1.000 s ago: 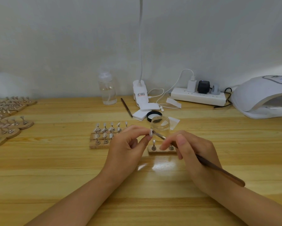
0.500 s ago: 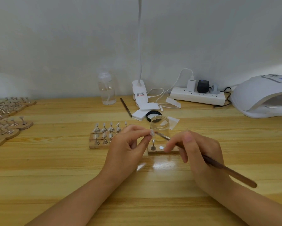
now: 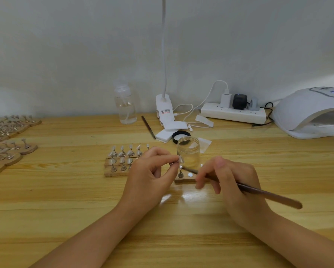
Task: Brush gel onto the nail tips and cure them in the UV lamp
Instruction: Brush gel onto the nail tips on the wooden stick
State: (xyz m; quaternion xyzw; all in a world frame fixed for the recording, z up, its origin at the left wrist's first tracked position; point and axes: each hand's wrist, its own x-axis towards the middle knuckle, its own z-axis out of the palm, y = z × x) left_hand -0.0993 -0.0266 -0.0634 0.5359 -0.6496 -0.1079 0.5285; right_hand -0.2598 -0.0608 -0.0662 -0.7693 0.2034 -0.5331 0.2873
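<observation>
My left hand [image 3: 152, 175] pinches a small metal stand with a clear nail tip [image 3: 180, 159] between thumb and forefinger, just in front of the open glass gel jar [image 3: 188, 153]. My right hand [image 3: 231, 182] grips a brown brush [image 3: 266, 194]; its bristle end points left, just below the nail tip. Under both hands sits a small wooden holder block [image 3: 183, 179] with one metal stand and a white disc on it. A wooden rack of nail tips on stands [image 3: 121, 159] lies left of my left hand. The white UV lamp [image 3: 312, 113] stands at the far right.
Behind the jar lie its black lid [image 3: 180, 135], white pads, a second brush [image 3: 148, 126], a clear pump bottle [image 3: 125, 107], a clip lamp base [image 3: 164, 109] and a power strip [image 3: 233, 112] with cables. Several more wooden racks [image 3: 9, 140] fill the left edge.
My right hand has drawn the brush back to the right and lower, so its tip has come off the nail tip. My left hand holds the nail tip almost still.
</observation>
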